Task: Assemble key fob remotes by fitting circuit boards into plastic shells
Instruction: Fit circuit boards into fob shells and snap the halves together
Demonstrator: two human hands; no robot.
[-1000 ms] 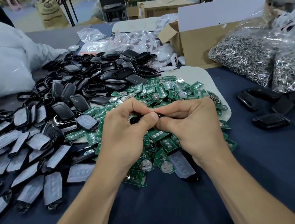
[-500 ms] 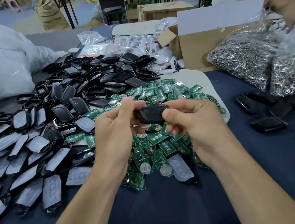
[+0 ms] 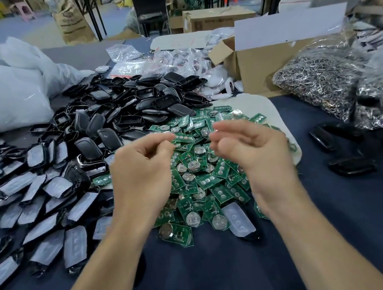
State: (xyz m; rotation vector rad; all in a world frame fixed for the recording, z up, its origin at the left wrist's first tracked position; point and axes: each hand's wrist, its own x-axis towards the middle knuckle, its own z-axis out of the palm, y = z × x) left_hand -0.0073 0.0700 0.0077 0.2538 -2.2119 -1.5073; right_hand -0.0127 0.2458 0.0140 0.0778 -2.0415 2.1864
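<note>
Left hand and right hand, loosely curled and apparently empty, hover over the circuit boards heaped directly beneath them; the black plastic shells lie leftward, nearer the left hand.

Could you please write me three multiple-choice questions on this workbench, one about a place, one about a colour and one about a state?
1. Where does the cardboard box stand relative to the pile of circuit boards?
A. behind it, to the right
B. in front of it, nearest the person
C. on top of it

2. What colour are the circuit boards?
A. blue
B. green
C. red

3. What do the left hand and right hand hold?
A. one black shell between them
B. a board each
C. nothing

Answers: 1 A, the box sits beyond the pile's far right edge. 2 B, every board in the pile is green. 3 C, both hands hover over the pile with loosely curled, empty fingers.
</note>
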